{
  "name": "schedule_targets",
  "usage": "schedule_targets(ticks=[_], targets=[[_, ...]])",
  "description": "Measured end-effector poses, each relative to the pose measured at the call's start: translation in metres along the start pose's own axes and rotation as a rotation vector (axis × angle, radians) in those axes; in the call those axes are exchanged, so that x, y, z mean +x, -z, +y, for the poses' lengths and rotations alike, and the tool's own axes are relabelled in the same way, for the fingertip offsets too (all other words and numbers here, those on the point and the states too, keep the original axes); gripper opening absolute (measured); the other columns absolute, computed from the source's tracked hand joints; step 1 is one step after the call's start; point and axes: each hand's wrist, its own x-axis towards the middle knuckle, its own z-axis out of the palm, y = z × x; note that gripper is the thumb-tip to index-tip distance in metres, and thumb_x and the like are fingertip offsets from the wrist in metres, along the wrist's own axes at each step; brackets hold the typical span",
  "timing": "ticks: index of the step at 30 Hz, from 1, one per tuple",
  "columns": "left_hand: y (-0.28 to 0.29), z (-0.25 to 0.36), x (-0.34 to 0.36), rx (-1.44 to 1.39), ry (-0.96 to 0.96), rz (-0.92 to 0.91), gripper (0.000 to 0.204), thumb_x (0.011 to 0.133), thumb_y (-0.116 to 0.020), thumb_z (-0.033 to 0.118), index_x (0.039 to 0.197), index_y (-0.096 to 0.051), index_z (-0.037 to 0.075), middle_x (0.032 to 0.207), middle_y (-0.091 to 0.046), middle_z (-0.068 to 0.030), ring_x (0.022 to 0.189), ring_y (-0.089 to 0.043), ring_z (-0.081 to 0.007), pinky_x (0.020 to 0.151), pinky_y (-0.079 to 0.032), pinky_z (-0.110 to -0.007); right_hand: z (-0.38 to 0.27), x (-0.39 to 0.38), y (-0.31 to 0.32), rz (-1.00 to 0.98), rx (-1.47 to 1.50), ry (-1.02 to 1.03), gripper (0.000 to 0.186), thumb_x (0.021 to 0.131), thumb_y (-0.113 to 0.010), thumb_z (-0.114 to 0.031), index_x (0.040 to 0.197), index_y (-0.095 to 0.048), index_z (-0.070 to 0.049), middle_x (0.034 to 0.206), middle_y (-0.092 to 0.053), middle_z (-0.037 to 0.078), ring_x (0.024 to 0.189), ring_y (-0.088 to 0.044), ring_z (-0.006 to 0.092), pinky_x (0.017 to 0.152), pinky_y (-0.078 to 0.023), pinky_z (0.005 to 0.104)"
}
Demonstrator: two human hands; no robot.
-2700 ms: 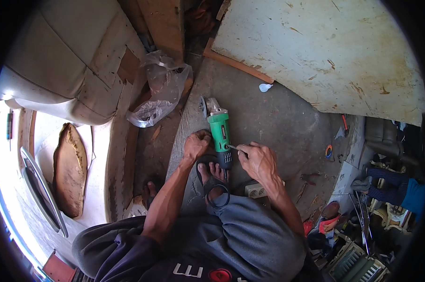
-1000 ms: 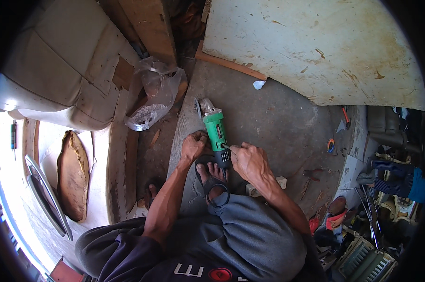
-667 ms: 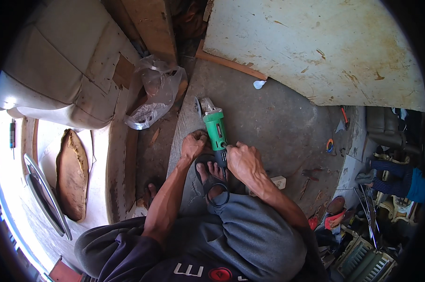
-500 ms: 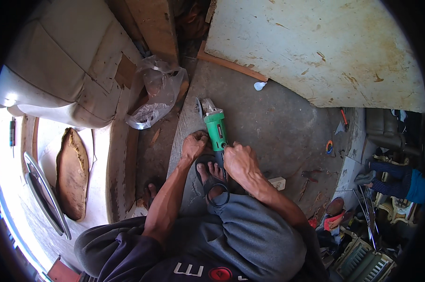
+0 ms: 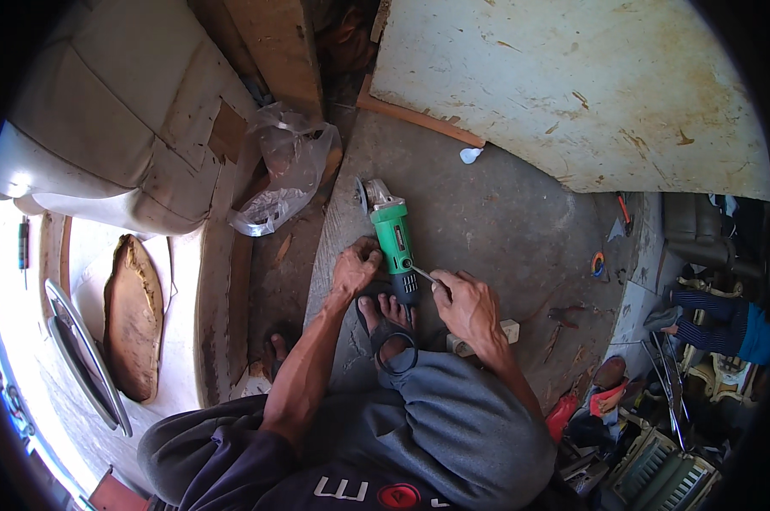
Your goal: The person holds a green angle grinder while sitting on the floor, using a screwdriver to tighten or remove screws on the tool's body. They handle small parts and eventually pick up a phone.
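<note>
Right hand (image 5: pixel 470 308) drew back from grinder (image 5: pixel 392 232), gripping thin tool (image 5: pixel 422 273); left hand's (image 5: pixel 354 266) grip and bag's (image 5: pixel 271 209) contents unclear.

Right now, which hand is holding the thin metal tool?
The right hand: it grips the thin metal tool, whose tip is at the green grinder. The left hand, at the grinder's left edge, shows no such tool.

Cluttered Workshop

This looks like a repair workshop: an angle grinder (image 5: pixel 392 234) and pliers (image 5: pixel 563 317) lie on the littered concrete floor (image 5: pixel 504 226), with worn padded upholstery (image 5: pixel 83 115), a stained board (image 5: pixel 563 94) and heaped oddments (image 5: pixel 657 473) around.
</note>
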Motion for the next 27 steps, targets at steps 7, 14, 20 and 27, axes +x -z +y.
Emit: schedule_targets(ticks=[7, 14, 20, 27], targets=[[0.005, -0.007, 0.003, -0.032, 0.045, -0.072, 0.04, 0.089, -0.059, 0.028, 0.117, -0.066, 0.002, 0.103, -0.074, -0.0205, 0.098, -0.072, -0.0318, 0.09, -0.052, -0.039, 0.001, 0.006, -0.01, -0.009, -0.005, 0.014, 0.023, 0.091, -0.062, -0.021, 0.11, -0.072, -0.011, 0.095, -0.069, 0.018, 0.083, -0.069, 0.0404, 0.075, -0.056, 0.0496], [0.003, -0.016, 0.005, -0.143, -0.001, -0.119, 0.042, 0.092, -0.064, 0.03, 0.122, -0.063, 0.0, 0.107, -0.073, -0.0194, 0.097, -0.071, -0.0299, 0.089, -0.052, -0.039, 0.005, 0.031, -0.01, 0.009, -0.117, 0.208, 0.017, 0.086, -0.063, -0.016, 0.094, -0.075, -0.007, 0.086, -0.07, 0.023, 0.076, -0.071, 0.0408, 0.071, -0.058, 0.0496], [0.005, 0.0, 0.001, -0.17, 0.034, -0.17, 0.044, 0.092, -0.065, 0.031, 0.122, -0.062, -0.002, 0.106, -0.073, -0.0212, 0.098, -0.07, -0.0294, 0.089, -0.052, -0.038, -0.004, 0.045, -0.015, -0.127, -0.229, 0.248, 0.016, 0.084, -0.062, -0.013, 0.085, -0.074, -0.003, 0.084, -0.07, 0.025, 0.076, -0.07, 0.0408, 0.07, -0.058, 0.0494], [0.008, -0.005, 0.005, -0.122, -0.007, -0.156, 0.04, 0.095, -0.065, 0.026, 0.121, -0.06, -0.005, 0.106, -0.07, -0.0175, 0.096, -0.068, -0.0233, 0.086, -0.053, -0.035, -0.014, 0.053, -0.006, -0.143, -0.301, 0.285, 0.018, 0.084, -0.06, -0.013, 0.083, -0.074, -0.002, 0.083, -0.07, 0.024, 0.078, -0.07, 0.0422, 0.071, -0.057, 0.0516]])
